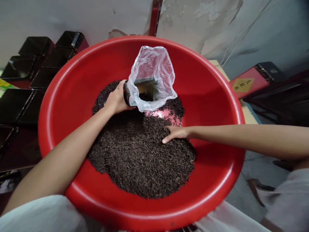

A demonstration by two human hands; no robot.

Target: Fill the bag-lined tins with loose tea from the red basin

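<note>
A wide red plastic basin (207,80) holds a heap of dark, twisted dried tea leaves (145,161). My left hand (117,99) grips a dark tin (126,93) from its left side, tilted on its side over the heap. A clear plastic bag (165,64) lines the tin and flares out of its mouth, which faces right and toward me. Some dark leaves show inside. My right hand (177,132) is pushed into the heap's right side, thumb apart from the fingers; the fingertips are hidden in the leaves.
Several dark-lidded tins (36,46) stand left of the basin. A red box with a yellow label (243,84) lies at the right near the wall. Another person's leg and shoe (256,190) show at lower right. Cables (246,30) run along the peeling wall.
</note>
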